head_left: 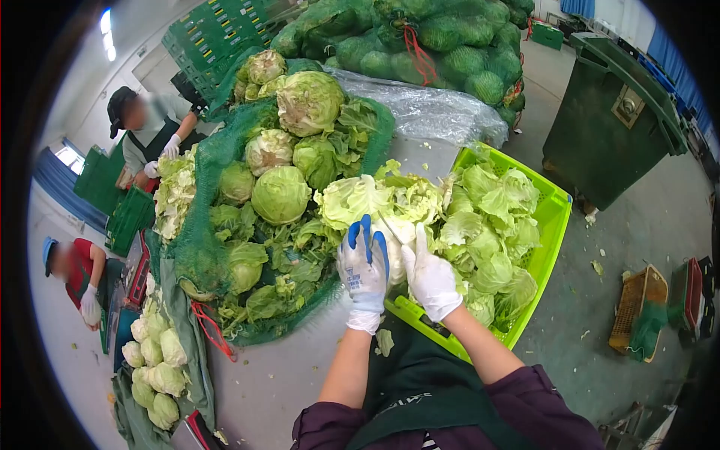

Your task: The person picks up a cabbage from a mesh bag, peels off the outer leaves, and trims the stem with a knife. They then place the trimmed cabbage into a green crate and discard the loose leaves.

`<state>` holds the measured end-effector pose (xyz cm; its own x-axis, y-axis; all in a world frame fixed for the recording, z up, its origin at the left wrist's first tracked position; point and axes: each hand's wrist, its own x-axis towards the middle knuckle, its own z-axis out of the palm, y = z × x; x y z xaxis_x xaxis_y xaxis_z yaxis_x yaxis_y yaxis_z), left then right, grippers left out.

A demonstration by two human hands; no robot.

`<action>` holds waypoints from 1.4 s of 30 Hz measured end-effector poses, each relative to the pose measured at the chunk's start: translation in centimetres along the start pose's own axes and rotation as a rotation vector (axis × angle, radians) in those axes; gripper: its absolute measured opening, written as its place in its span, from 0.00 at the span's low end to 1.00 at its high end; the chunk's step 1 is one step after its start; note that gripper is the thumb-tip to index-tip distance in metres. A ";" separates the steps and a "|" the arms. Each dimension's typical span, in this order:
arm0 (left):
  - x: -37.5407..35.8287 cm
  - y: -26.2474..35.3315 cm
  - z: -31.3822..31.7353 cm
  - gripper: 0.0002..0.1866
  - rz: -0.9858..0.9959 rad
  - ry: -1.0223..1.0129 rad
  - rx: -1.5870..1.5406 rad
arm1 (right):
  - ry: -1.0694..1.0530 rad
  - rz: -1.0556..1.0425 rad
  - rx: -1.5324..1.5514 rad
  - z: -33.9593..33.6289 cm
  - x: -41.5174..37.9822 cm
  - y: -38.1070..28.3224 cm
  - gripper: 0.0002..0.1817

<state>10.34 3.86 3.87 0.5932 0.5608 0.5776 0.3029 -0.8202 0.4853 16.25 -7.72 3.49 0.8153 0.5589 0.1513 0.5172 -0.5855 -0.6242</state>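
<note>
A pale, trimmed cabbage (396, 259) sits between my two hands, at the near edge of the green net and beside the lime-green crate (551, 247). My gloved left hand (364, 266), with blue on its fingers, is closed against the cabbage's left side. My right hand (433, 279), in a white glove, is at its right side, closed around what looks like a thin knife (391, 226); the handle is hidden in the palm. Just beyond my fingers lie loose pale cabbage leaves (356, 201). More leaves (480, 240) fill the crate.
Untrimmed cabbages (281, 195) lie in an opened green net (202, 255) to the left. Full net sacks (450, 45) stand behind plastic sheeting (427, 105). A dark wheeled bin (611, 124) is at right. Two co-workers (154, 127) work at left near trimmed cabbages (157, 367).
</note>
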 end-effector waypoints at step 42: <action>-3.8 -7.3 -3.4 0.39 -0.263 -0.140 -0.520 | 0.005 0.115 0.078 5.2 8.9 9.7 0.24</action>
<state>3.31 8.14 0.34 0.6513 0.6882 0.3196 0.0694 -0.4734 0.8781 27.17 -5.36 -5.26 0.8693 0.4880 0.0788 0.3988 -0.5981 -0.6952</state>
